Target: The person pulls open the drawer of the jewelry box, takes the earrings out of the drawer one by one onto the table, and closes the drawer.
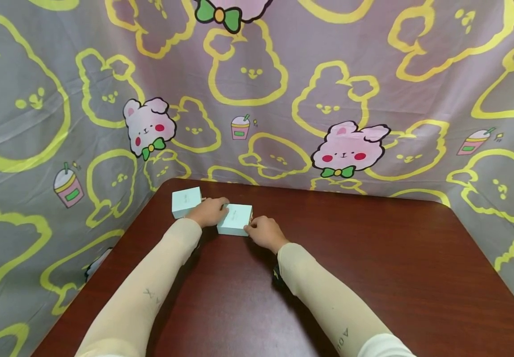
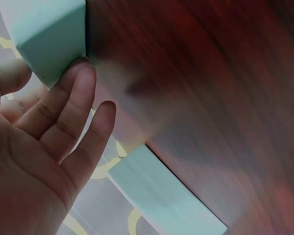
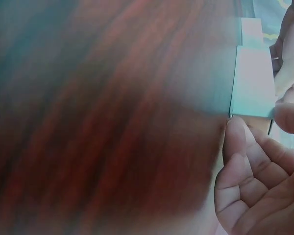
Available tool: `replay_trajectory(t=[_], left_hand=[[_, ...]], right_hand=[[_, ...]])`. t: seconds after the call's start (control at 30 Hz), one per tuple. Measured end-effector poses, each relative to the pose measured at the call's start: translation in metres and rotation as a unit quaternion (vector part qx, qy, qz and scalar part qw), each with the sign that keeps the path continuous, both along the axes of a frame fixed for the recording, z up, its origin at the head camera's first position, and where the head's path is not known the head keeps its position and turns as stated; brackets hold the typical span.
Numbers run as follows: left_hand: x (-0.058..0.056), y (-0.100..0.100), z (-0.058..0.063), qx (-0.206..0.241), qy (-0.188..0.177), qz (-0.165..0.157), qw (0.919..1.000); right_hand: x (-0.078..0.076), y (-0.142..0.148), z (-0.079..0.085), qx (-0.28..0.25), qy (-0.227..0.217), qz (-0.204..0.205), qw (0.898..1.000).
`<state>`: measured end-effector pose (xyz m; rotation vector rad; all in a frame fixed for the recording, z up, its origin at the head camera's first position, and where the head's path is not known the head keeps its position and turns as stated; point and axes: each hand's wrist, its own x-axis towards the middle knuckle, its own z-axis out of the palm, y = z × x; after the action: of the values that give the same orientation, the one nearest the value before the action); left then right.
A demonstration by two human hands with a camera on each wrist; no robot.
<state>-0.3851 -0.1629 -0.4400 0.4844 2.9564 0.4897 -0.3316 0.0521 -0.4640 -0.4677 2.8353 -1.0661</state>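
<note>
A pale mint box [image 1: 234,218] with small lettering on its lid lies on the table between both hands. At its left side, my left hand [image 1: 210,212] grips it; in the left wrist view the thumb and fingers are around a corner of the box [image 2: 56,41]. My right hand [image 1: 266,232] pinches the opposite end, with thumb and fingertips right at the edge of the box [image 3: 255,83] in the right wrist view. A brownish strip shows at that end, between the fingers. A second mint box [image 1: 187,201] sits just left of the left hand, partly covered by it.
The dark reddish-brown wooden table [image 1: 373,258] stretches to the right and toward the person. A grey curtain [image 1: 266,119] with yellow outlines and rabbit faces hangs behind the table and along both sides. The second box stands near the table's far left corner.
</note>
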Motion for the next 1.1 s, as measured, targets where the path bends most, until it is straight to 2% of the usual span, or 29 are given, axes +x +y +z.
replay_trajectory(t=[0.23, 0.73, 1.1], left_hand=[[0.01, 0.003, -0.003, 0.001, 0.001, -0.015, 0.9999], [0.017, 0.01, -0.001, 0.003, 0.035, -0.023, 0.9991], [0.022, 0.013, -0.003, 0.006, 0.024, -0.027, 0.9993]], right_hand=[[0.005, 0.003, -0.003, 0.004, -0.009, 0.0, 1.0], [0.018, 0.009, 0.001, -0.026, -0.02, 0.002, 0.999], [0.021, 0.019, 0.003, -0.063, -0.049, 0.012, 0.997]])
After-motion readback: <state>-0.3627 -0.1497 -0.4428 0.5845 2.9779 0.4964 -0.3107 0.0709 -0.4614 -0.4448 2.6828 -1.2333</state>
